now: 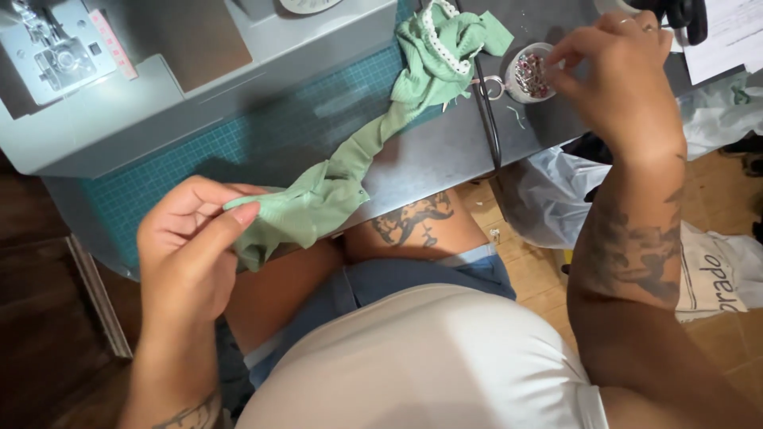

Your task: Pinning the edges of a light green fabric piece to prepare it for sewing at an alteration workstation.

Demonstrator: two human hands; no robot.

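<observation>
Head view looks down over the person's lap to a grey bench with a teal cutting mat laid on it. Left hand sits at the near edge of the bench, its fingers pinched shut on one end of a strip of pale green fabric. That end is folded small between thumb and forefinger. From there the fabric runs up and to the right across the mat to a loose bunch, where a white lace trim shows along its edge.

Right hand is stretched out over a small round pin dish at the far side of the bench. Its fingertips are drawn close together right at the rim of the dish; whether they already hold a pin is too small to tell. A dark cord runs down the bench just left of the dish.

A sewing machine stands at the far left with its lamp on, and no fabric lies under its needle. Judging from this, the fold is formed and held but not yet pinned, and the stitching has not begun.
</observation>
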